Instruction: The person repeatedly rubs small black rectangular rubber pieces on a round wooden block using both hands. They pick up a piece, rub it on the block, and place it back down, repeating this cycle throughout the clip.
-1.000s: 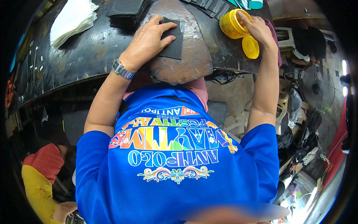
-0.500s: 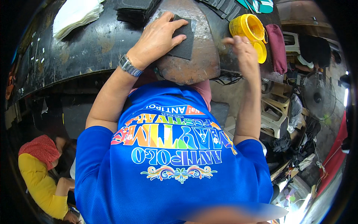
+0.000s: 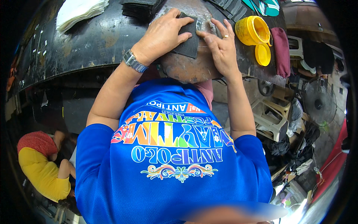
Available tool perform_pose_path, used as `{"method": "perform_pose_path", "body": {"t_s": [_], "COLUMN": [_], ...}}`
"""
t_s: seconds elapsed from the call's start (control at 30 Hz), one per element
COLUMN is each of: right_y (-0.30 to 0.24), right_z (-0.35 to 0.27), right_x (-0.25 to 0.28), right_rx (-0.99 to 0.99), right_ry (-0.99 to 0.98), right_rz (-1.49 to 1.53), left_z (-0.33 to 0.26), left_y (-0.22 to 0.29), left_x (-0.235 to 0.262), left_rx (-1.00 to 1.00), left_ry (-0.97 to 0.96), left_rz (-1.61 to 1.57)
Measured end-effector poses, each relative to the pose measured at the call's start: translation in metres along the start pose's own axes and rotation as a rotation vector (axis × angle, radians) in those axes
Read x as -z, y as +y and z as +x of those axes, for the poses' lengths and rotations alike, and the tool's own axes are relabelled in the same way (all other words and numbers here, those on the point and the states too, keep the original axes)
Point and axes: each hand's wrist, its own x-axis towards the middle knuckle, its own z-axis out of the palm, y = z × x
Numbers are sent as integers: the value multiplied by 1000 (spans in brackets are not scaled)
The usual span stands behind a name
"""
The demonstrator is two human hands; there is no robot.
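Observation:
A flat black rectangular piece (image 3: 189,45) lies on a worn brown board (image 3: 210,61) in front of me. My left hand (image 3: 163,33), with a metal watch at its wrist, rests over the piece's left side, fingers spread and pressing it down. At its right edge is my right hand (image 3: 220,46), a ring on one finger, fingers extended and apart. The right index fingertip reaches the piece's edge; whether anything is on that fingertip I cannot tell. An uncapped yellow jar (image 3: 244,33) with yellow contents stands to the right, its yellow lid (image 3: 263,55) beside it.
Stacked black pieces (image 3: 138,9) and white sheets (image 3: 80,13) lie at the table's far left. More black strips (image 3: 229,9) overlap at the back. A maroon cloth (image 3: 280,52) lies right of the jar. A person in yellow (image 3: 41,173) is at lower left; a fan (image 3: 319,102) stands right.
My right hand has come leftward and away from the jar to the black piece's right edge. My left hand stays on the piece. The whole view has shifted slightly.

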Motion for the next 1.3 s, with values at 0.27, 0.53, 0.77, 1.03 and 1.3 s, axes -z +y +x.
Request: {"method": "perform_pose_path", "body": {"t_s": [0.27,0.53,0.77,1.03,1.3], "right_y": [-34,-22,-25,-57,-44], "right_z": [-34,-14,-25,-52,-36], "right_x": [15,5,3,15,28], "right_rx": [175,56,105,137,-112], "right_ry": [-4,95,-25,-111,224], "right_rz": [-267,-113,-198,-330,402], "left_z": [1,2,2,2,35], "left_y": [-3,-5,6,1,7], "left_x": [0,1,13,7,48], "left_rx": [0,-45,-30,5,-12], "left_ry": [-25,4,-7,-21,31], "left_rz": [25,48,-39,-45,-390]}}
